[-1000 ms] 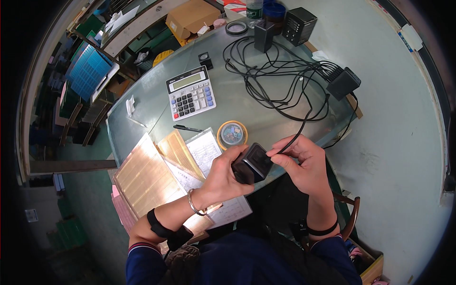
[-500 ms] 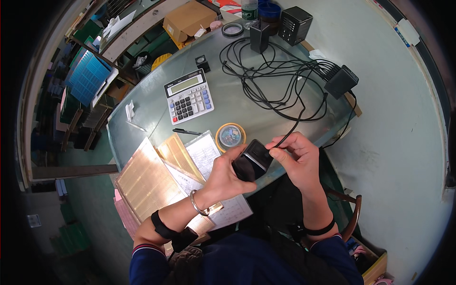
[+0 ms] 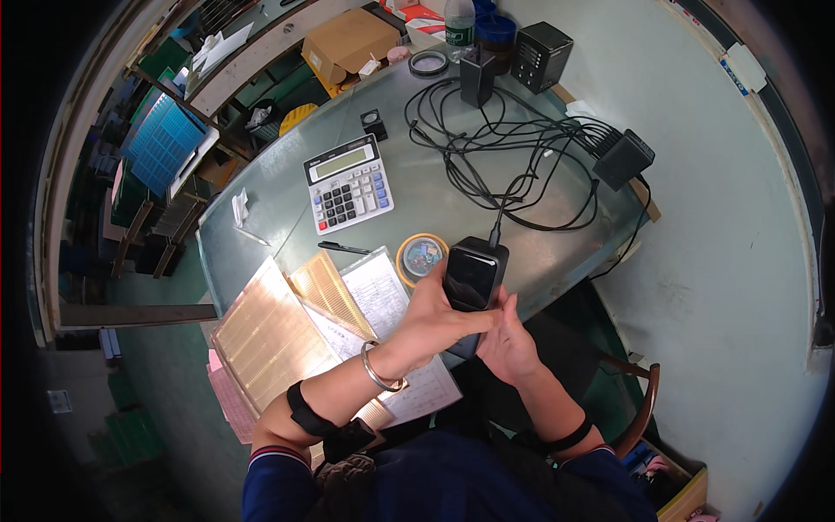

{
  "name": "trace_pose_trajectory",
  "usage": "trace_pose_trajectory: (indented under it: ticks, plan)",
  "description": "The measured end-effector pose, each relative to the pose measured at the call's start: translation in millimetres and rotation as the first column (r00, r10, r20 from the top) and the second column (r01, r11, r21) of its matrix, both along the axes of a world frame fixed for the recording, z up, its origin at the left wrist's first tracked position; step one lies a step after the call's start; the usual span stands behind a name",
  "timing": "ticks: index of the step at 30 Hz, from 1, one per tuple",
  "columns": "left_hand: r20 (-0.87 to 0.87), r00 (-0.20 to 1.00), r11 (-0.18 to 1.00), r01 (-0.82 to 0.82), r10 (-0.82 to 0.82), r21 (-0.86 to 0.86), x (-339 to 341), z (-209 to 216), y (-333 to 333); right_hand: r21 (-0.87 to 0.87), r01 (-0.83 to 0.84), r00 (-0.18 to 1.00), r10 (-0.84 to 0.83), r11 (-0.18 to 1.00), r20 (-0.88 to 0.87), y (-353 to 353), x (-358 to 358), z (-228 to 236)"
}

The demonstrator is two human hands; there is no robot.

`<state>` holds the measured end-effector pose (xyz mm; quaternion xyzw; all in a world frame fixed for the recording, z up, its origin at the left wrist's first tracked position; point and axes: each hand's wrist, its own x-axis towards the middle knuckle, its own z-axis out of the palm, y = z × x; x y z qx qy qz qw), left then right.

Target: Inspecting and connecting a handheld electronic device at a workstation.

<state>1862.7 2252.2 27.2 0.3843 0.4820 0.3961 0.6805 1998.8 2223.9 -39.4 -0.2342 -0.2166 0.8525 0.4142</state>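
My left hand (image 3: 430, 317) is wrapped round a black box-shaped device (image 3: 474, 277) with a glossy dark face, perhaps a power bank. A black cable plug (image 3: 495, 236) sits in the device's far end. My right hand (image 3: 511, 348) closes against the near end from the right, its thumb close to my left thumb; its other fingers are partly hidden. From the plug, the cable runs into a loose heap of black cables (image 3: 522, 184) on the table. Just left of the device lies a round tub with a yellow rim (image 3: 401, 261) and small pieces inside.
The glass-topped table (image 3: 270, 204) holds a calculator (image 3: 348, 187), a black pen (image 3: 343, 248), papers (image 3: 376, 287) and gold perforated sheets (image 3: 270, 339). A multi-port charger (image 3: 623, 160), a black adapter (image 3: 477, 78), a black box (image 3: 541, 56) and a bottle (image 3: 459, 30) stand farther back. A wall rises at right.
My right hand has left the cable's end and come down to the device's near end. The device has turned so its plugged end points away from me.
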Motion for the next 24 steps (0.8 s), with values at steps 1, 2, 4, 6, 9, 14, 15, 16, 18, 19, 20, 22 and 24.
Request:
trace_pose_trajectory:
  ticks: [1,2,4,6,9,14,15,16,18,19,20,22,24]
  plan:
    - [-0.01,1.0,1.0,0.012,-0.012,-0.004,1.0,3.3,0.7,-0.001,0.001,1.0,-0.001,1.0,0.001,1.4,1.8,1.7]
    - [-0.011,1.0,1.0,0.012,-0.012,-0.005,0.1,3.8,-0.2,-0.019,-0.018,1.0,0.018,1.0,0.008,3.6,3.9,5.3]
    - [-0.078,0.995,0.997,0.063,-0.06,0.044,-3.5,4.7,-3.1,-0.038,-0.037,0.999,0.038,0.999,0.013,6.8,4.9,7.5]
    - [0.041,0.999,0.998,0.01,-0.007,-0.064,-2.3,10.3,-3.3,-0.022,-0.053,0.999,0.053,0.998,-0.009,9.9,9.3,9.7]
    - [0.111,0.992,0.984,-0.048,0.067,-0.172,-7.6,6.3,-1.7,-0.028,-0.055,0.998,0.056,0.998,0.008,9.7,10.6,8.5]
    - [0.177,0.98,0.952,-0.032,0.09,-0.306,-18.6,3.8,-4.7,-0.009,-0.057,0.998,0.057,0.998,-0.033,9.7,8.7,6.2]
    - [0.176,0.981,0.952,-0.026,0.084,-0.305,-19.8,3.7,-5.6,-0.021,-0.059,0.997,0.058,0.998,-0.046,9.5,7.9,6.2]
    - [0.175,0.981,0.952,-0.027,0.084,-0.305,-20.8,4.9,-6.2,-0.033,-0.06,0.997,0.058,0.998,-0.058,9.2,7.3,6.0]
    - [0.175,0.983,0.959,-0.008,0.06,-0.283,-21.1,9.4,-6.5,-0.044,-0.085,0.989,0.079,0.995,-0.122,9.1,10.3,-0.4]
    - [0.176,0.983,0.959,-0.007,0.059,-0.284,-21.3,11.3,-6.6,-0.054,-0.113,0.978,0.101,0.992,-0.185,8.9,11.5,-2.7]
    - [0.172,0.984,0.961,-0.004,0.053,-0.276,-21.7,13.2,-6.9,-0.055,-0.112,0.978,0.1,0.992,-0.185,9.3,11.5,-2.5]
    - [0.168,0.985,0.963,0.0,0.047,-0.269,-22.6,14.5,-7.4,-0.033,-0.131,0.971,0.122,0.991,-0.206,10.6,11.5,-1.2]
    - [0.167,0.985,0.967,0.002,0.042,-0.256,-23.3,14.9,-7.6,-0.038,-0.132,0.971,0.122,0.991,-0.204,10.6,10.8,1.7]
